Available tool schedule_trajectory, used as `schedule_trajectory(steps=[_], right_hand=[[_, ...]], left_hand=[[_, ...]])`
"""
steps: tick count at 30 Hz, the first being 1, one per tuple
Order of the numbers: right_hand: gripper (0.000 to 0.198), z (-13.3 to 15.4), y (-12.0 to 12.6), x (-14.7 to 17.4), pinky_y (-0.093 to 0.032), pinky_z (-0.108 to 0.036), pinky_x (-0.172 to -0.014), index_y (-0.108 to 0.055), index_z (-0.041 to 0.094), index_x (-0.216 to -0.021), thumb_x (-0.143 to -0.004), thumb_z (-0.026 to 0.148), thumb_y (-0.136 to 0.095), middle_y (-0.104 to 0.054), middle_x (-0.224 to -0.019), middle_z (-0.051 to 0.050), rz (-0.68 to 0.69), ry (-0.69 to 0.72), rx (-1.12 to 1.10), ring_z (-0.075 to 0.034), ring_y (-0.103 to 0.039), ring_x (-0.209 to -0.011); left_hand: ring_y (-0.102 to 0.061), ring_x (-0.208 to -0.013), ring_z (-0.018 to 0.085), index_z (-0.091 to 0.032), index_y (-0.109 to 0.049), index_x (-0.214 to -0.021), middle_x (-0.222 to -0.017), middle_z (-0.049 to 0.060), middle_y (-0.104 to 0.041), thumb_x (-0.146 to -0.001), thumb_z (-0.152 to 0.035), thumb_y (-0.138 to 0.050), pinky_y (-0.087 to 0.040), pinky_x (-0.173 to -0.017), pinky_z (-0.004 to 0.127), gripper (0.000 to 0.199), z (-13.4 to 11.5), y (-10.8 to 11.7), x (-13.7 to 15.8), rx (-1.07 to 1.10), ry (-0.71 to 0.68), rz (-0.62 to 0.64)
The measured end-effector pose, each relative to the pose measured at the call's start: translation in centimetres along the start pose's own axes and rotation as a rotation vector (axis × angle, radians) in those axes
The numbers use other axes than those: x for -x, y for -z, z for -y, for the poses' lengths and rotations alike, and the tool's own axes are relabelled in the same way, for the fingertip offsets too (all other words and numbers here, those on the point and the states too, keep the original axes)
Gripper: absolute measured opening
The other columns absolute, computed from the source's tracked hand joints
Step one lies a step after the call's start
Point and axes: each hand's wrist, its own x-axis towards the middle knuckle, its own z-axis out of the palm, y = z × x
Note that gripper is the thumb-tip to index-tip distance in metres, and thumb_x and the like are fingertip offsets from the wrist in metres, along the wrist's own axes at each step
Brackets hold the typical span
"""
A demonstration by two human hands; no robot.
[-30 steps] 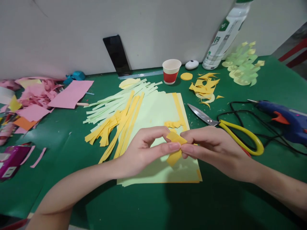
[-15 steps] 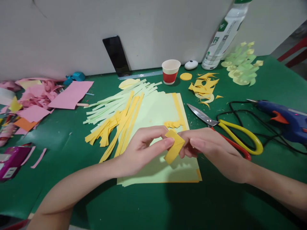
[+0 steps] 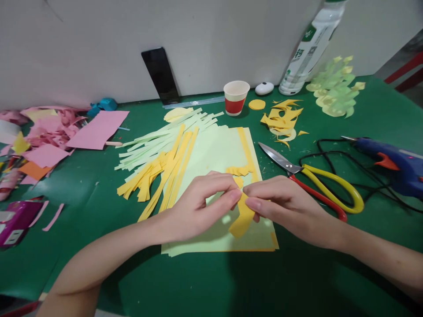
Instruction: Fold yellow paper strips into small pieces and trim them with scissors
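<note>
A folded yellow paper strip (image 3: 243,218) is pinched between both hands, its loose end hanging down. My left hand (image 3: 211,202) grips it with thumb and forefinger near the fold. My right hand (image 3: 284,204) pinches its right side, the fingertips of both hands almost meeting. Beneath them lies a stack of pale green paper sheets (image 3: 211,154). Small folded yellow pieces (image 3: 238,171) rest on the stack just beyond my fingers. To the left are long yellow paper strips (image 3: 175,176) and a bunch of shorter yellow strips (image 3: 145,178).
Scissors (image 3: 291,167) and a blue glue gun (image 3: 386,154) with a black cord lie right. A paper cup (image 3: 235,99), yellow scraps (image 3: 282,116), a bottle (image 3: 307,53) and a paper plant (image 3: 337,90) stand behind. Pink paper (image 3: 99,130) and a purple box (image 3: 18,222) are left.
My right hand has closed its thumb and fingers onto the yellow strip, which has turned so its loose end hangs lower. The left hand keeps hold, barely shifted.
</note>
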Motion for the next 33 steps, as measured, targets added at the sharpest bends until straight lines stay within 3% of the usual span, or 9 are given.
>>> schedule_trajectory(steps=[8,14,20,26,33], right_hand=[[0.034,0.2,0.1,0.1,-0.028,-0.019,-0.044,-0.037,0.018,-0.054,-0.088,0.024,-0.039,-0.038,-0.050,0.004,-0.005,-0.006,-0.053,-0.007,-0.035,-0.048],[0.036,0.2,0.2,0.2,-0.025,-0.019,-0.043,-0.034,0.017,-0.054,-0.088,0.022,-0.043,-0.032,-0.050,0.005,-0.048,0.041,0.025,-0.006,-0.030,-0.047],[0.036,0.2,0.4,0.1,-0.020,-0.019,-0.039,-0.036,0.017,-0.053,-0.088,0.019,-0.043,-0.033,-0.049,0.005,-0.120,0.066,0.109,-0.005,-0.028,-0.045],[0.036,-0.2,0.5,0.2,-0.023,-0.018,-0.042,-0.032,0.017,-0.055,-0.089,0.017,-0.045,-0.030,-0.050,0.006,-0.083,0.203,0.140,-0.005,-0.029,-0.047],[0.033,-0.3,0.5,0.4,-0.025,-0.018,-0.044,-0.035,0.018,-0.058,-0.090,0.017,-0.044,-0.029,-0.052,0.006,-0.049,0.296,0.141,-0.006,-0.028,-0.047]], left_hand=[[-0.047,-0.061,0.011,-0.017,-0.046,-0.061,-0.062,-0.001,-0.052,-0.090,-0.021,-0.040,-0.037,-0.068,0.024,0.030,0.2,0.3,-0.1,0.043,-0.032,-0.009],[-0.048,-0.065,0.010,-0.017,-0.049,-0.065,-0.067,0.000,-0.053,-0.091,-0.022,-0.040,-0.038,-0.068,0.024,0.028,0.6,0.3,-0.2,0.123,-0.029,-0.011],[-0.047,-0.069,0.010,-0.015,-0.052,-0.075,-0.073,-0.001,-0.051,-0.087,-0.022,-0.050,-0.039,-0.067,0.022,0.014,0.9,0.0,-0.1,0.193,-0.041,0.030],[-0.047,-0.068,0.011,-0.014,-0.051,-0.071,-0.069,-0.001,-0.050,-0.085,-0.021,-0.052,-0.039,-0.067,0.024,0.016,0.8,0.0,0.1,0.290,0.009,0.080],[-0.046,-0.067,0.010,-0.014,-0.052,-0.070,-0.069,0.000,-0.050,-0.085,-0.020,-0.051,-0.038,-0.065,0.025,0.016,1.0,-0.4,0.1,0.363,-0.045,0.074]])
